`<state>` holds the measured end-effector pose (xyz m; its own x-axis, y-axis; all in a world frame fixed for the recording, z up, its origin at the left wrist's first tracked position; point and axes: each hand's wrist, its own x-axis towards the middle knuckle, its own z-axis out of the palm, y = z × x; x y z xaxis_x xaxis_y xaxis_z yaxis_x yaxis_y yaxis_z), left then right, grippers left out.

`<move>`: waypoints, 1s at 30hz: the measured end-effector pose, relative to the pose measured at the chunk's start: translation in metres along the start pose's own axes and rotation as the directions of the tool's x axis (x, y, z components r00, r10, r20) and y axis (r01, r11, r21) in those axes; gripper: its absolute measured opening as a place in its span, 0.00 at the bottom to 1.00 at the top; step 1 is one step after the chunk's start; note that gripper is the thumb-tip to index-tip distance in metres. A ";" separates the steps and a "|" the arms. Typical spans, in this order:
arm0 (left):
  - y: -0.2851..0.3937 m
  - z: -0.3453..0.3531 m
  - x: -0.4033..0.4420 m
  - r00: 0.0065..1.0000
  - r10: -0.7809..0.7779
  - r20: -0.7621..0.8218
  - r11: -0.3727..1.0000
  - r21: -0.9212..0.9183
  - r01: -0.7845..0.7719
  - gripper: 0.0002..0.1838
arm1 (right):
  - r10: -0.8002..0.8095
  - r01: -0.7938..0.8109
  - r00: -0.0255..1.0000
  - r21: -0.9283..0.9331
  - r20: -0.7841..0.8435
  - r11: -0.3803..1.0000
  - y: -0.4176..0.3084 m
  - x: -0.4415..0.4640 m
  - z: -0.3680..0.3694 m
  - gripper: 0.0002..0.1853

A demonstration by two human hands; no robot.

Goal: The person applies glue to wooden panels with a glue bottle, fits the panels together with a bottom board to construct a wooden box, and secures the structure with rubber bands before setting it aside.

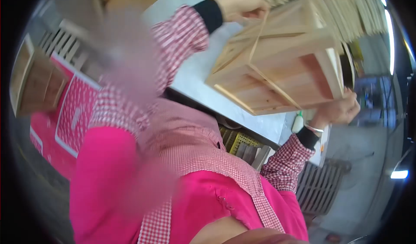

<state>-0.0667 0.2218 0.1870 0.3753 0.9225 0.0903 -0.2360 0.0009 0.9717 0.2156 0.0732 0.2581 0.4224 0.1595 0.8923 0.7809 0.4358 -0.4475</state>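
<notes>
Pale-wood box (288,77) sits tilted over white table (201,77), contact unclear. Left hand (242,4) pinches thin band (257,40) crossing it, seemingly for tension; right hand (338,111) grips a corner, likely steadying against that pull.

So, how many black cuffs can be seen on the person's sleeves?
2: one cuff at the wrist of the left hand, another cuff at the wrist of the right hand. None seems hidden.
</notes>
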 end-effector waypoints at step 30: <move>0.121 0.079 -0.007 0.888 0.332 -0.317 0.927 0.281 -0.247 0.18 | 0.316 -0.407 0.716 0.005 0.622 0.913 0.006 0.056 -0.017 0.16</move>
<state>-0.0269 0.1851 0.3212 -0.0292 0.9421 0.3340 -0.0596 -0.3352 0.9402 0.2516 0.0694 0.3041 0.2628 0.8031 0.5347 0.5394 0.3372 -0.7716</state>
